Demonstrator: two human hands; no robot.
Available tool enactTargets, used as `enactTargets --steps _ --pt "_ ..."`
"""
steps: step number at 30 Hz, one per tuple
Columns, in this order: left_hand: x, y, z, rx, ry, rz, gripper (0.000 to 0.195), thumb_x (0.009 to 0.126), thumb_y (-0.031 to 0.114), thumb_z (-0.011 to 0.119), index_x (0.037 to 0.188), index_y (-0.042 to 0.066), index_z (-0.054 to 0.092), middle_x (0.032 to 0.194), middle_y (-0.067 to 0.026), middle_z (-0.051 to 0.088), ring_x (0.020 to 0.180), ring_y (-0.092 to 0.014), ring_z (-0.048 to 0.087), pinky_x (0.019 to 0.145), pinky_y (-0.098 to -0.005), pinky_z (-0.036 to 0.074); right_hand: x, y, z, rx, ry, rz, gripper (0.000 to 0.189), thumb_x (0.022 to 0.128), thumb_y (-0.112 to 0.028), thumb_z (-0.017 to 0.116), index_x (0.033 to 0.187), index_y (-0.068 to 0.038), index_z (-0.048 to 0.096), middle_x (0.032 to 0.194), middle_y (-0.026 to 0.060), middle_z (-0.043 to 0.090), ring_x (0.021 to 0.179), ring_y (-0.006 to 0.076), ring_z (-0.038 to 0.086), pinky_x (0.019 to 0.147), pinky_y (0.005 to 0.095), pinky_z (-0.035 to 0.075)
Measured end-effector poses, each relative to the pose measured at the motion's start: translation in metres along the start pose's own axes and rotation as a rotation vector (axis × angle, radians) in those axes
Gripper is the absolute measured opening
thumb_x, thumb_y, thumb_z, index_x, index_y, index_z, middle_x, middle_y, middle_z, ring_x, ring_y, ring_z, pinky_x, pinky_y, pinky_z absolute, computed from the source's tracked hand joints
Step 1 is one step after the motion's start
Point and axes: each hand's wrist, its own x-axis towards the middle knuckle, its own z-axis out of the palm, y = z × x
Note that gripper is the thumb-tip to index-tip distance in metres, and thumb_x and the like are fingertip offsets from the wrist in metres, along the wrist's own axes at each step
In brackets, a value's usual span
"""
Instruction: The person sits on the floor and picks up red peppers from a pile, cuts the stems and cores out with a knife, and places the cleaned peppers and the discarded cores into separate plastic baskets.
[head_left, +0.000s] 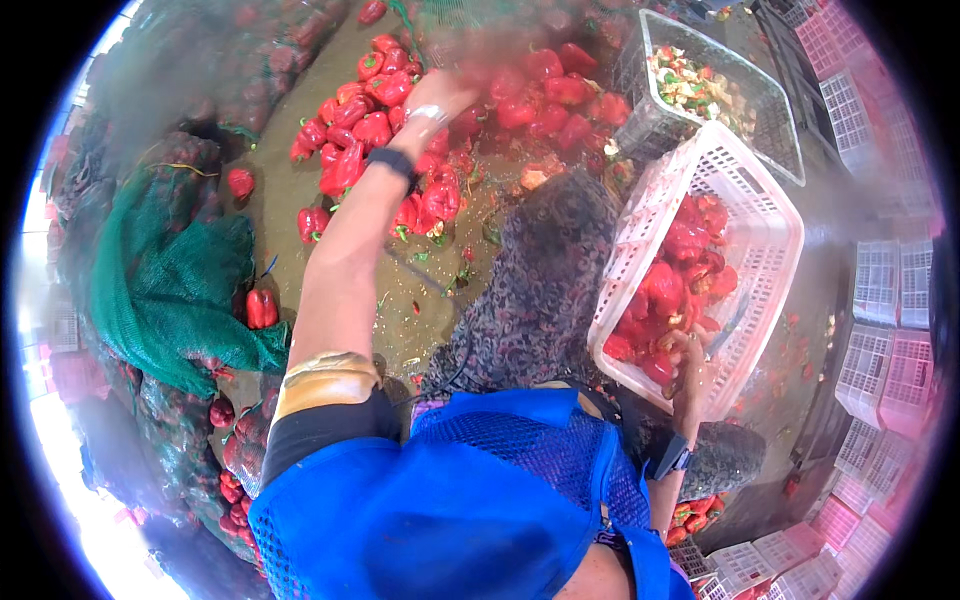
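Observation:
My left hand reaches out over a loose pile of red bell peppers on the wet floor. Its fingertips blur into the peppers, so I cannot tell whether one is held. Down in a white plastic crate, my right hand has its fingers bent beside red pepper pieces. Whether it grips a piece is unclear. A narrow greyish strip lies by that hand along the crate wall; what it is cannot be made out. The crate leans at a tilt beside my patterned trouser leg.
Behind the white crate stands a grey crate holding pepper cores and trimmings. Green mesh netting and filled net sacks lie at left. Stacked white and pink crates line the right. Scraps litter the floor.

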Motion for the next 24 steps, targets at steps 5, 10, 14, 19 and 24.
enactTargets --steps 5,10,14,19,24 --pt "-0.047 -0.108 0.044 0.193 -0.006 -0.38 0.044 0.068 0.034 0.067 0.097 0.003 0.056 0.095 -0.022 0.061 0.09 -0.036 0.059 0.075 -0.0444 0.048 -0.004 0.003 -0.001 -0.019 -0.018 0.052 0.044 0.078 -0.024 0.06 0.116 -0.006 0.05 0.063 0.0022 0.055 0.039 0.006 0.039 0.032 0.019 0.026" --pt "-0.048 -0.119 0.087 0.284 -0.004 -0.456 0.055 0.068 0.026 0.07 0.111 0.008 0.041 0.107 -0.0178 0.051 0.097 -0.035 0.056 0.078 -0.0435 0.048 -0.002 0.009 -0.004 -0.097 -0.003 0.049 0.034 0.085 -0.019 0.055 0.114 -0.003 0.05 0.079 0.0064 0.063 0.045 0.0062 0.047 0.036 0.0171 0.033" --pt "-0.031 -0.126 0.11 0.364 0.0 -0.418 0.06 0.068 0.024 0.07 0.114 0.009 0.036 0.11 -0.0159 0.048 0.097 -0.033 0.055 0.076 -0.0409 0.049 -0.002 0.009 -0.002 -0.112 0.067 0.097 0.032 0.086 -0.017 0.054 0.114 -0.002 0.05 0.08 0.0071 0.064 0.045 0.0061 0.048 0.037 0.0168 0.034" --pt "-0.018 -0.132 0.117 0.461 0.042 -0.392 0.056 0.066 0.026 0.07 0.11 0.009 0.039 0.104 -0.0148 0.052 0.092 -0.031 0.058 0.073 -0.0402 0.05 -0.007 0.002 0.01 -0.104 0.094 0.152 0.03 0.086 -0.017 0.054 0.112 -0.002 0.052 0.08 0.0072 0.065 0.045 0.0054 0.047 0.036 0.0169 0.033" --pt "-0.004 -0.143 0.118 0.419 0.031 -0.374 0.045 0.067 0.03 0.068 0.101 0.01 0.045 0.097 -0.0158 0.056 0.086 -0.032 0.061 0.07 -0.0427 0.05 -0.005 -0.001 0.015 -0.137 0.055 0.136 0.029 0.086 -0.017 0.055 0.111 -0.003 0.053 0.08 0.0075 0.065 0.045 0.0049 0.047 0.036 0.0171 0.033"
